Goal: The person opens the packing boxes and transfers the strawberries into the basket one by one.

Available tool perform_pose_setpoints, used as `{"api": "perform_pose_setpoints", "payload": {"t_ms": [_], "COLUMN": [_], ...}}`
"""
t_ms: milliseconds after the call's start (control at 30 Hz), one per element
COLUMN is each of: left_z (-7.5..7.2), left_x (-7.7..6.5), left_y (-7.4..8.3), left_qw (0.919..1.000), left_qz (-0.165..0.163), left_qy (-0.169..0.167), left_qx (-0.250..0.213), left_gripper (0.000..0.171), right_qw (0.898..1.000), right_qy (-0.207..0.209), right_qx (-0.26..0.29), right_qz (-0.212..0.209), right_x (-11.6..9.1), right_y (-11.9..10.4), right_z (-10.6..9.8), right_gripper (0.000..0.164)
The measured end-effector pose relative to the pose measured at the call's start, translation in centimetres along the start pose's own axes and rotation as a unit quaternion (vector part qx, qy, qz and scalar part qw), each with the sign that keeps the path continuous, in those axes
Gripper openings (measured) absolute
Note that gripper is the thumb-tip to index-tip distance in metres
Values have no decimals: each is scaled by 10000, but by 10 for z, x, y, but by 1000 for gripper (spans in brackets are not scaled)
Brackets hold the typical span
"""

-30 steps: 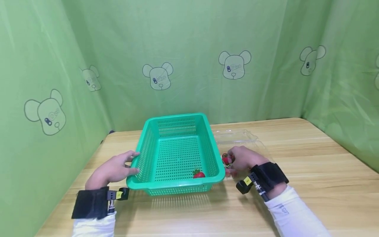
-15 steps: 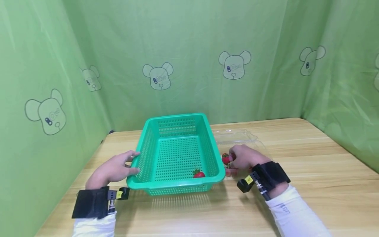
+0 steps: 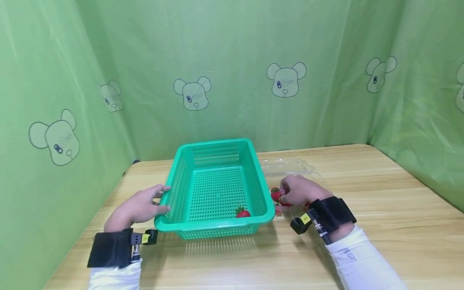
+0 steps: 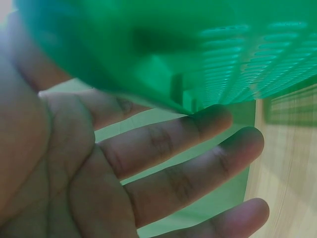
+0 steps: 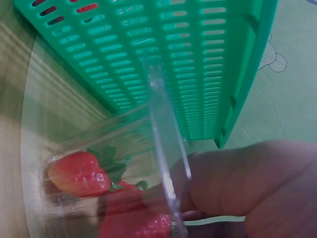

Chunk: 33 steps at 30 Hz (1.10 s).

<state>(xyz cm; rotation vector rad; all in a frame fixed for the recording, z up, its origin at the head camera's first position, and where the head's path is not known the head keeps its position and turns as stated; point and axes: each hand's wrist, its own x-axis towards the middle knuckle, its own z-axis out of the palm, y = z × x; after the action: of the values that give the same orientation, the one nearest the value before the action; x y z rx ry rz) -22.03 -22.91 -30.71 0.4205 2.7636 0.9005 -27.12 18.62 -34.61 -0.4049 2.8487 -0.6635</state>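
Note:
A green plastic basket (image 3: 168, 224) stands in the middle of the table, with one strawberry (image 3: 243, 213) in its near right corner. My left hand (image 3: 143, 205) holds the basket's left rim. In the left wrist view, its lower fingers (image 4: 193, 186) extend below that rim. Right of the basket, my right hand (image 3: 299, 191) reaches into a clear plastic box holding several strawberries. Its fingertips grip a strawberry (image 5: 131, 215), seen through the box wall (image 5: 161, 124) in the right wrist view. Another strawberry (image 5: 79, 173) lies beside it; the hand partly hides the box's contents.
The clear lid (image 3: 284, 166) of the box lies folded back behind it. A light wooden table (image 3: 384, 225) extends to the right and in front. Green curtains (image 3: 239, 117) with bear-head prints surround the table at the back and sides.
My right hand has shifted slightly within the clear box, its fingers drawn in closer at the strawberries. The left hand and the basket stay nearly in place.

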Motion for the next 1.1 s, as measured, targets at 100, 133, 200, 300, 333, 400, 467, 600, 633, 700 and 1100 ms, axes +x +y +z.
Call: {"api": "perform_pose_setpoints", "payload": {"t_ms": [100, 133, 200, 300, 333, 400, 467, 600, 633, 700, 1100], "left_z": [0, 0, 0, 0, 0, 0, 0, 0, 0, 0, 1], "left_x": [-1, -2, -3, -3, -3, -2, -2, -2, -1, -1, 0], "left_y": [0, 0, 0, 0, 0, 0, 1, 3, 3, 3, 2], "left_qw": [10000, 10000, 10000, 10000, 10000, 10000, 10000, 9999, 9999, 10000, 9998], "left_qz": [-48, -60, -68, -67, -56, -35, -59, -104, -118, -79, 0], "left_qy": [9, 10, 17, 23, 26, 16, 9, -5, 5, 6, 48], "left_qx": [-2, 2, 19, 27, 28, 20, -16, -50, -50, 21, 205], "left_gripper": [60, 60, 61, 61, 60, 60, 61, 62, 61, 62, 60], "right_qw": [10000, 9999, 9998, 9999, 9999, 10000, 10000, 9999, 9999, 9999, 9993], "right_qy": [-4, -1, 16, 46, 53, 66, 91, 122, 132, 151, 338], "right_qx": [-1, -9, -8, 12, 11, 9, -10, -48, -46, -55, -45], "right_qz": [-75, -115, -174, -142, -120, -63, -23, -20, -15, -40, -173], "right_x": [0, -1, -1, -2, -2, -3, -4, -5, -6, -7, -9], "right_y": [-1, -2, -2, -3, -4, -4, -5, -6, -6, -7, -10], "right_z": [-1, -2, -3, -4, -5, -6, -7, -8, -9, -10, -14], "right_gripper": [10, 9, 8, 7, 7, 7, 8, 9, 9, 9, 9]}}
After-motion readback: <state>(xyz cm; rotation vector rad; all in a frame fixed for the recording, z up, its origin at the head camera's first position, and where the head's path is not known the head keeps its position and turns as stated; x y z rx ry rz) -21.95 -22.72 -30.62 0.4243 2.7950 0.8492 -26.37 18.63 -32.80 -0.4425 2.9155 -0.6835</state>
